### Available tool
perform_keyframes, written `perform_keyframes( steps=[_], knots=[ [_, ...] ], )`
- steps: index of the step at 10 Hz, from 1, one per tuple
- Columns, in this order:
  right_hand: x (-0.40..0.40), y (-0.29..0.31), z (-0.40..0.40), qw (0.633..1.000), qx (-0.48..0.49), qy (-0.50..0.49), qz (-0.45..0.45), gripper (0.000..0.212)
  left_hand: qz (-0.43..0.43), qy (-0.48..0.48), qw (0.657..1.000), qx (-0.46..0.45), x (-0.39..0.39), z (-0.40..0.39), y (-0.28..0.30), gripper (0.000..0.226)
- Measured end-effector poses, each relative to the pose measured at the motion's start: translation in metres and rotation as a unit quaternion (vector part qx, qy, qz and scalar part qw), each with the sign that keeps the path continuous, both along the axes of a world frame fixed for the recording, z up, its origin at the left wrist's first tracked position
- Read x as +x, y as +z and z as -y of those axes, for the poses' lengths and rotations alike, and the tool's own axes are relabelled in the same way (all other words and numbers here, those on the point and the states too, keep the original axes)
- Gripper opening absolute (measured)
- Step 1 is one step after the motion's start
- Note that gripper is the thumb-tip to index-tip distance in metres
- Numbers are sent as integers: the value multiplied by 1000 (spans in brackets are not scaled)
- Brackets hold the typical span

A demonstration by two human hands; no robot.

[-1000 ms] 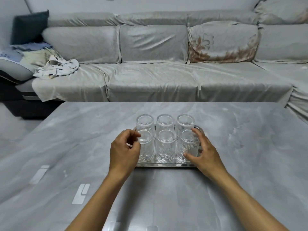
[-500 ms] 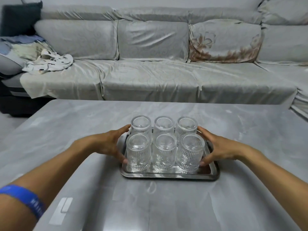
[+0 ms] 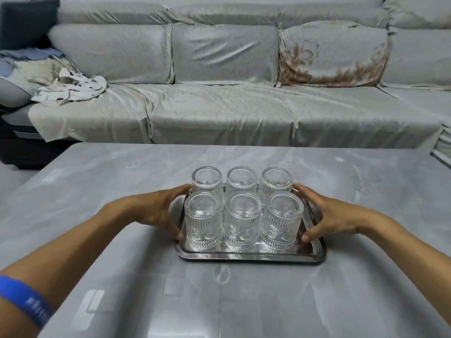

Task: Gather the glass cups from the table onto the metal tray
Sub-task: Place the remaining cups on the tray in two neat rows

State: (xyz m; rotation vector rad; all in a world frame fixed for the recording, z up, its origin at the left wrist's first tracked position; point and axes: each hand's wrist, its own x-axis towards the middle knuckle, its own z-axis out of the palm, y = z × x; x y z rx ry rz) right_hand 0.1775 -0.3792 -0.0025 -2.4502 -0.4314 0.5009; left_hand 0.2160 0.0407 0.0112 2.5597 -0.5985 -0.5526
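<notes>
While six glass cups (image 3: 241, 213) stood upside down on the metal tray (image 3: 249, 257), we curled our left hand (image 3: 156, 212) and right hand (image 3: 329, 215) around its left and right edges on the desk (image 3: 97, 181).

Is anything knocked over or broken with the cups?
Nothing stands out. All six glass cups stand upside down in two neat rows of three on the metal tray, none tipped or cracked that I can see. The left hand and right hand rest at the tray's two sides.
</notes>
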Motion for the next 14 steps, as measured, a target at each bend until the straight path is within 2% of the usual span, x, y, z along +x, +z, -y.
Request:
perform_keyframes(
  steps=[1, 2, 3, 4, 6, 7, 8, 9, 10, 11, 12, 13, 14],
  knots=[
    [-9, 26, 3, 993, -21, -52, 104, 97, 126, 62, 990, 20, -4, -11, 23, 88],
    [-7, 64, -34, 964, 53, -83, 246, 63, 215, 88, 969, -84, -11, 1, 62, 55],
    [1, 72, -80, 966, 4, -23, 259, 62, 236, 18, 971, 13, -15, 30, 72, 58],
    [10, 58, -122, 954, -155, 43, 253, 66, 203, -32, 970, 127, -19, 61, 66, 57],
    [15, 53, -119, 959, -123, 30, 254, 55, 177, 12, 981, 83, -19, 57, 59, 51],
    [15, 52, -120, 962, -116, 30, 244, 52, 177, 15, 980, 88, -19, 60, 59, 51],
    [8, 51, -117, 974, -76, 22, 213, 53, 173, 22, 981, 90, -18, 63, 55, 52],
    [4, 56, -101, 976, 7, -32, 214, 51, 181, 28, 982, 55, -21, 60, 50, 49],
    [-4, 61, -61, 977, 11, -87, 194, 50, 190, 41, 981, -12, -29, 55, 42, 44],
    [-7, 51, -45, 982, -42, -70, 168, 46, 195, 36, 980, -2, -27, 55, 41, 42],
    [-4, 47, -46, 983, -19, -72, 168, 39, 190, 29, 981, 13, -24, 57, 43, 40],
    [-5, 45, -50, 981, -18, -66, 181, 35, 193, 22, 981, 13, -27, 61, 45, 39],
    [-14, 48, -51, 963, 1, -129, 237, 40, 220, 54, 974, -21, -38, 63, 51, 37]
  ],
)
